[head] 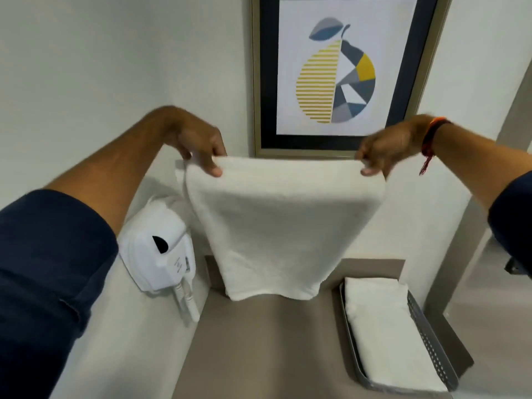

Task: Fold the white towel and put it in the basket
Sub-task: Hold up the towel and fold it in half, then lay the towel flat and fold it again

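Observation:
A white towel (276, 223) hangs in the air, doubled over, its lower edge just above the brown counter (259, 341). My left hand (198, 148) pinches the towel's top left corner. My right hand (385, 151) pinches the top right corner. A grey perforated basket (431, 344) sits on the counter at the lower right. Inside it lies a folded white towel (385, 332).
A white wall-mounted hair dryer (158, 249) with a cord hangs on the left wall beside the counter. A framed pear picture (339, 70) is on the back wall behind the towel. White walls close in on both sides.

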